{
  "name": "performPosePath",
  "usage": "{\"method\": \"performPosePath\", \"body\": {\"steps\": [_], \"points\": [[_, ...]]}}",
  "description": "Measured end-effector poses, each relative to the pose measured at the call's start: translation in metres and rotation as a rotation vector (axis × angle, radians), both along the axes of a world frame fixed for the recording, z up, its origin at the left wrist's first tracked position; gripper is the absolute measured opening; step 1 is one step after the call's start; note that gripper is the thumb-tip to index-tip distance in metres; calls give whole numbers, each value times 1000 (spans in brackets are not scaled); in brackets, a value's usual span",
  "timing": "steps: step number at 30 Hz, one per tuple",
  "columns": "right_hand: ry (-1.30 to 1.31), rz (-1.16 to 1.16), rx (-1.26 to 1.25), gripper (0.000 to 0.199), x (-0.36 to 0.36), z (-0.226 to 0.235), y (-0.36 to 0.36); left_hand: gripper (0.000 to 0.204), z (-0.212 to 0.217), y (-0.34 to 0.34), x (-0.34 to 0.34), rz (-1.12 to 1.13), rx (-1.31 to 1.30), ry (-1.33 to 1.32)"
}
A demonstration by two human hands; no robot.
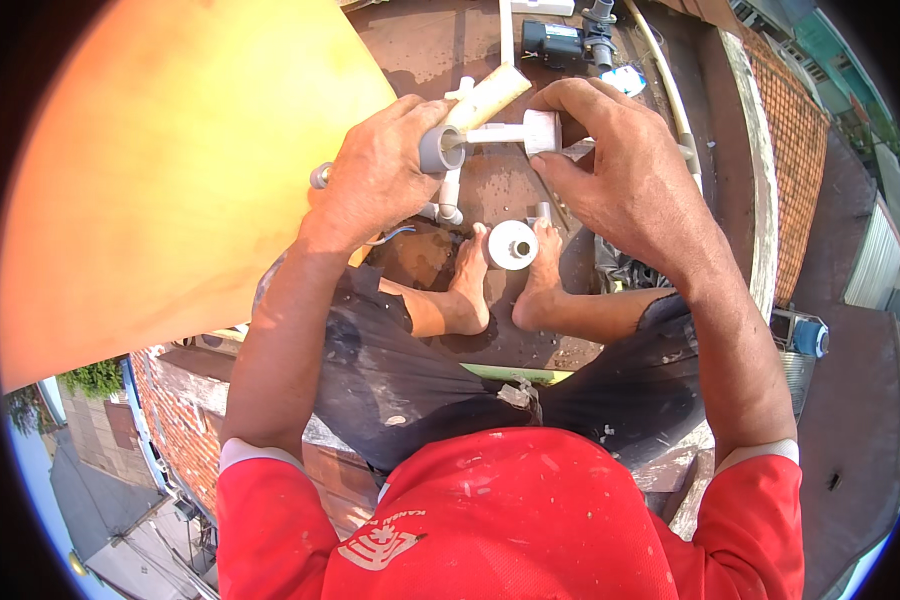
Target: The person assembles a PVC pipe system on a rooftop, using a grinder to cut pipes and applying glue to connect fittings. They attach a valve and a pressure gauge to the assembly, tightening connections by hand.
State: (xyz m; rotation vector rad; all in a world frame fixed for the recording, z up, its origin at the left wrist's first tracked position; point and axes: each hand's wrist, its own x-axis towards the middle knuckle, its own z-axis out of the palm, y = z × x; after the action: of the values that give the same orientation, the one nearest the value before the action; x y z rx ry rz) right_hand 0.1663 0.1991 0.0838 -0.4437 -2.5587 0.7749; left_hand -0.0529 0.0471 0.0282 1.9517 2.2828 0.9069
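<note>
The left hand [375, 170] closes its grip around a grey pipe fitting [436, 148] with a cream pipe [487, 97] rising from it. Just right of it, the right hand [625, 175] pinches a white threaded fitting [541, 132]. Below both grips, a white tape roll [512, 244] sits between bare feet [470, 285].

The left hand [375, 170] hides most of the grey fitting [438, 148]; the black pump [555, 40] is cut off.
</note>
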Motion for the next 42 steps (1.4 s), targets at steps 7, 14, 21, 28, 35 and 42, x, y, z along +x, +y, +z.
{"method": "performPosePath", "body": {"steps": [7, 14, 21, 28, 35, 42], "points": [[-9, 54, 282, 40, 5, 8, -10, 58, 2, -1, -3, -41, 55, 61], [65, -152, -1109, 36, 9, -19, -16, 69, 2, 2, -3, -41, 153, 166], [140, -58, -1137, 36, 12, -18, -24, 71, 0, 3, -4, -55, 158, 170], [216, 296, 351, 55, 13, 5, -9, 69, 6, 2, 1, -147, 94, 101], [156, 30, -290, 42, 15, -3, -12, 71, 2, -1, -4, -96, 70, 124], [115, -295, -878, 39, 35, -81, 5, 68, -8, -1, -13, -58, 122, 147]]}}
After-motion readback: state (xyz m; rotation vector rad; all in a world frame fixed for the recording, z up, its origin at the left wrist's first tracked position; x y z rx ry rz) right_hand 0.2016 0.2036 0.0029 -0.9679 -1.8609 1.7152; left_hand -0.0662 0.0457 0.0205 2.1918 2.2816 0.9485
